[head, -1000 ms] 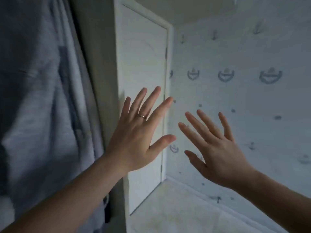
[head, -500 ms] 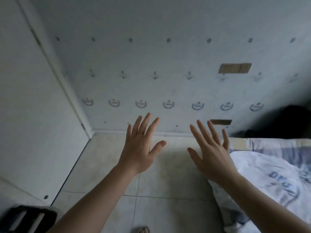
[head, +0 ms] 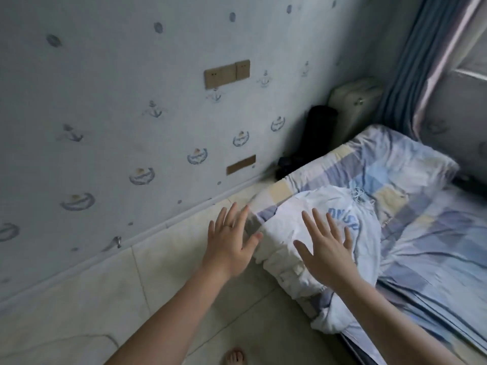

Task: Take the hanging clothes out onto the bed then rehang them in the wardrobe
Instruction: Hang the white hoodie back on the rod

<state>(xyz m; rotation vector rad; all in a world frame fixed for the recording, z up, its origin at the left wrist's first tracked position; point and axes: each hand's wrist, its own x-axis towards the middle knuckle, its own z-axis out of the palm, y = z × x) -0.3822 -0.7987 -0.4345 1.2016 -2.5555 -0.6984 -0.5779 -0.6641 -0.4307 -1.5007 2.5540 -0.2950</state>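
**Reaching for the garment on the bed, hands empty**

Both hands out in front, palms down, holding nothing. Left hand (head: 228,248) fingers spread, over the floor tiles (head: 110,299) just left of the bed edge. Right hand (head: 326,248) fingers spread too, in front of the white garment (head: 303,233); contact unclear.

White garment, blue lettering, lies crumpled in a heap at the bed's near-left corner, partly over the edge. No hanger visible. Wardrobe not in view.

Step, as judged: picking clothes off the bed for rehanging. Next move calls for closing both hands on the cloth and gathering loose folds.

Bed (head: 421,206): soft, rumpled plaid sheet. Wall (head: 105,101) with anchor-print wallpaper at left, curtain (head: 411,61) far right.
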